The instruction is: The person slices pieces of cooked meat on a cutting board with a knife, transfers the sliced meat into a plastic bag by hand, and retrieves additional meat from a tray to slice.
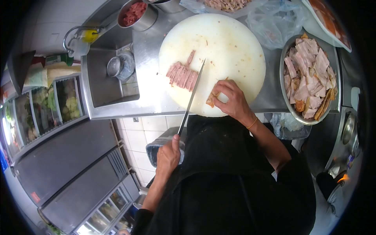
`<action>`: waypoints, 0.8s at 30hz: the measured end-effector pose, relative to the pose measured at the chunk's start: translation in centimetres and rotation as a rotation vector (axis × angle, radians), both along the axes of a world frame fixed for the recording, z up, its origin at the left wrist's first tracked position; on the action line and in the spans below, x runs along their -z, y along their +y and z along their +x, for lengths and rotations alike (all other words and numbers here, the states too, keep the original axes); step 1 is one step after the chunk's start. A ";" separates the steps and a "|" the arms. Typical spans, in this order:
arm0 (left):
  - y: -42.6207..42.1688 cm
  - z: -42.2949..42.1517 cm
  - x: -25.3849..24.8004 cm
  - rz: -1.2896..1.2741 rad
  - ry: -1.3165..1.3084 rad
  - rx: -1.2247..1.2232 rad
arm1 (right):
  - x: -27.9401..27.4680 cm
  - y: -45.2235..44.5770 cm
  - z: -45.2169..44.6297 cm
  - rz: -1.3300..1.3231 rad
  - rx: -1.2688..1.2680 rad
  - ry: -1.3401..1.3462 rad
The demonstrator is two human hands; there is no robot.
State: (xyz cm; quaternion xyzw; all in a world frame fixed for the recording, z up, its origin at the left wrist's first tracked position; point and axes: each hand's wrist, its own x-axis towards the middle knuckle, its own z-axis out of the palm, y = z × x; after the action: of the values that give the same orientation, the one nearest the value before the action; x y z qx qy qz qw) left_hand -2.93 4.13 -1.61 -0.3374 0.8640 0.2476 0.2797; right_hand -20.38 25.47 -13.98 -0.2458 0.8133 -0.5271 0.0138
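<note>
A long knife (192, 96) is gripped by its handle in my left hand (168, 154), which is closed below the counter's front edge. Its blade slants up over the white round cutting board (239, 43). Right of the blade, my right hand (234, 100) pinches a browned-edged piece of meat (212, 99) against the board with thumb and fingers. On the blade's other side lies a row of sliced meat (183, 75), with one strip (190, 57) sticking out above it. Small crumbs dot the board.
A metal bowl (282, 74) heaped with meat pieces (309, 74) stands at the right. Behind the board are a clear plastic bag (274, 23) and cut strips (227, 4). A pot of red meat (147, 19) and a sink (94, 84) with a faucet are left.
</note>
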 end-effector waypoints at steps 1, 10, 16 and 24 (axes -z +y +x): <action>0.2 0.0 -0.3 0.013 0.015 0.006 | 0.1 0.0 0.0 -0.004 0.011 0.002; 0.2 3.3 -1.4 0.062 -0.087 0.095 | 0.8 -0.2 0.7 0.013 0.058 0.059; 0.4 4.6 -2.6 0.043 -0.099 0.122 | 0.2 -0.3 0.5 0.013 0.050 0.052; 2.7 -3.4 3.7 0.133 0.079 0.142 | 0.0 -1.0 0.2 0.036 0.016 0.045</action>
State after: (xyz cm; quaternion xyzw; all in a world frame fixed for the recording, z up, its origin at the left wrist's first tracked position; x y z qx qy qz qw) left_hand -6.29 6.81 -5.26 -0.2459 0.8778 0.2969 0.2843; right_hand -20.19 24.48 -13.99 -0.2505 0.8249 -0.5067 -0.0042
